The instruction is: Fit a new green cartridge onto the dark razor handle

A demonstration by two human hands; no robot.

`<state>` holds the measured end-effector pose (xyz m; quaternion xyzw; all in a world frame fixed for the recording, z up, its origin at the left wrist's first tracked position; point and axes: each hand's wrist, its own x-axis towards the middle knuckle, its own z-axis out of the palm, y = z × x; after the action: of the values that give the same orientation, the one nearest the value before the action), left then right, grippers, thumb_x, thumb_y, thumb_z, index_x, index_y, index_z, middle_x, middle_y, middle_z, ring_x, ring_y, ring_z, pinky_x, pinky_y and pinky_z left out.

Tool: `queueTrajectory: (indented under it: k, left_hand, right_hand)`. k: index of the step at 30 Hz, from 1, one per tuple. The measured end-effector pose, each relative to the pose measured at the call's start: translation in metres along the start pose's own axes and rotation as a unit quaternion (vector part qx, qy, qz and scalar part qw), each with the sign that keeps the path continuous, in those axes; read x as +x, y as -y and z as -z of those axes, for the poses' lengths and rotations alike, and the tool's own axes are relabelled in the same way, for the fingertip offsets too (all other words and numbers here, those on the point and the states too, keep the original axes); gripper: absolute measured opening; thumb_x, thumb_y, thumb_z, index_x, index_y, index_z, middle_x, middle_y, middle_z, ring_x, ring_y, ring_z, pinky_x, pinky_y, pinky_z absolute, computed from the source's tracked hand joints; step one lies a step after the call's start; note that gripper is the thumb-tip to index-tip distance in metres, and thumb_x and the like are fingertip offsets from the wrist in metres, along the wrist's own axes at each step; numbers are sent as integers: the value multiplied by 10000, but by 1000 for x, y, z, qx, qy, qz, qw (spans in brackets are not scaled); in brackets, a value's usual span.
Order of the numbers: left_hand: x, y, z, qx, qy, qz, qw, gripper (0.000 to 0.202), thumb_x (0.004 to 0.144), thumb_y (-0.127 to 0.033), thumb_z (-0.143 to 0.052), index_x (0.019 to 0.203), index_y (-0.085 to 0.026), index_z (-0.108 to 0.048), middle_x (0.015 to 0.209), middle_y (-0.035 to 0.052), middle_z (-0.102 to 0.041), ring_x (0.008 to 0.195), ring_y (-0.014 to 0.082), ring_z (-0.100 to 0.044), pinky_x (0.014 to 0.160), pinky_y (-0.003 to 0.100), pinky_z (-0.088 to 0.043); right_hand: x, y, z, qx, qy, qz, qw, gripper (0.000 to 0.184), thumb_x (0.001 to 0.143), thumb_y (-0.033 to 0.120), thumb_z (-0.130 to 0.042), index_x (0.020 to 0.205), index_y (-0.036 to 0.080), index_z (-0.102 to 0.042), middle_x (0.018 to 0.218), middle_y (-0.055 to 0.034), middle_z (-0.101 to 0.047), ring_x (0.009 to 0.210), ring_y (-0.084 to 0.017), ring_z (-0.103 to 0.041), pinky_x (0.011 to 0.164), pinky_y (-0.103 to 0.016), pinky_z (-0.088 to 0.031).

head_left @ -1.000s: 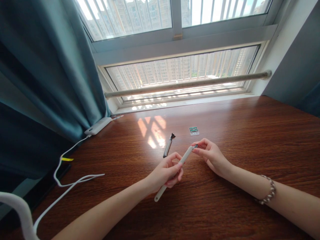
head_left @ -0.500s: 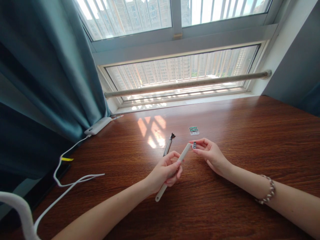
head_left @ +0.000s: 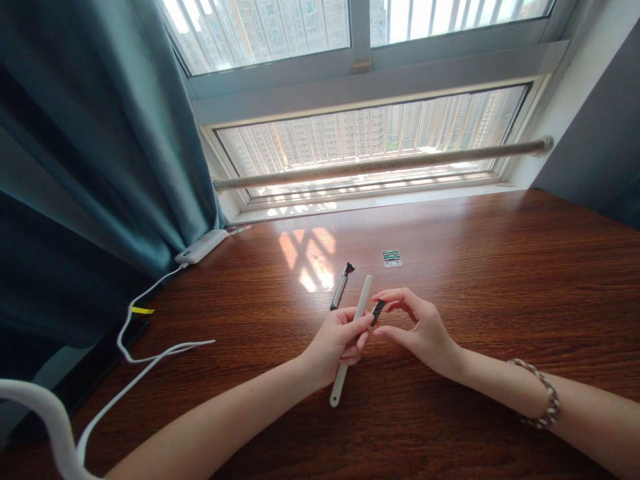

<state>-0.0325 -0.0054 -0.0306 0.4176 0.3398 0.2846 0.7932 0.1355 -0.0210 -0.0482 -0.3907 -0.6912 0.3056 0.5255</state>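
My left hand [head_left: 336,341] is closed around a long white handle [head_left: 359,303] that points up and away from me, its lower end near the table. My right hand [head_left: 417,327] pinches a small dark cartridge-like piece [head_left: 378,311] between thumb and fingers, right beside the handle and the left fingertips. A bead bracelet [head_left: 543,403] circles my right wrist. Beyond the hands, a dark slim razor-like handle [head_left: 341,287] lies on the wooden table [head_left: 500,267]. A small clear pack with green inserts [head_left: 391,258] lies farther back.
A white power bank [head_left: 201,246] sits by the teal curtain [head_left: 90,133] at the back left, with a white cable [head_left: 150,347] trailing across the table's left side. A metal rail [head_left: 390,162] runs along the window behind the table.
The small dark piece has come off the handle's tip and moved down beside its middle in my right hand. The handle has swung more upright. The view shifted slightly.
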Motion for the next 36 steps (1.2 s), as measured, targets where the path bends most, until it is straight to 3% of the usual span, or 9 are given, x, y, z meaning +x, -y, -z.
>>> queueTrajectory:
  k: [4,7,14,16,20,24,28,36]
  left_hand:
    - [-1,-2,3,17,-16,-19,1000,249,757,-360,-566,704,-138,-468,444,-69,-430,293,-5,-182,296,157,-66]
    - [-2,-4,3,48,-22,-32,998,270,758,-396,-556,718,-143,-467,422,-71,-424,293,4,-184,294,154,-82]
    - [-2,-4,4,127,-37,-52,990,289,753,-413,-555,693,-142,-474,422,-61,-438,305,15,-249,309,150,-148]
    - [-1,-4,5,131,-39,-57,989,303,757,-421,-543,668,-140,-473,427,-55,-445,305,16,-256,311,153,-155]
    - [-1,-4,8,108,-11,-66,992,317,807,-438,-459,783,-130,-528,419,-52,-436,305,27,-230,313,164,-153]
    - [-3,-4,10,106,45,-65,991,342,845,-407,-401,823,-106,-561,382,-53,-387,304,40,-243,317,180,-158]
    - [-4,-3,9,114,83,-47,989,331,854,-382,-396,790,-107,-569,368,-53,-377,294,39,-247,319,182,-169]
    - [-3,-3,10,58,83,-45,994,329,840,-395,-419,781,-110,-573,350,-75,-305,291,34,-196,302,164,-160]
  right_hand:
    - [2,-3,6,12,-5,-18,1000,160,749,273,-623,852,177,-547,871,-37,-601,813,-146,-566,761,-301,-480]
    - [4,-4,9,-22,2,-11,1000,152,747,289,-622,816,173,-553,794,-26,-602,748,-135,-568,712,-271,-479]
    - [9,-5,16,-134,59,137,980,133,813,235,-539,910,201,-624,787,-39,-607,774,-141,-531,684,-270,-465]
    - [10,-7,17,-149,47,141,978,141,805,241,-549,904,222,-648,786,-40,-600,781,-147,-514,686,-279,-456]
    - [13,-15,19,-57,-15,-7,998,155,753,310,-613,872,237,-680,808,-35,-560,767,-138,-502,670,-263,-430]
    - [16,-23,20,136,-32,-153,978,197,731,346,-626,855,203,-683,828,-26,-550,797,-131,-502,724,-257,-407]
    - [18,-25,20,206,-15,-181,962,170,710,330,-650,816,202,-685,823,-11,-552,805,-121,-489,748,-249,-380]
    - [16,-20,19,215,7,-197,956,142,698,286,-663,811,205,-689,809,-4,-543,780,-106,-472,739,-239,-341]
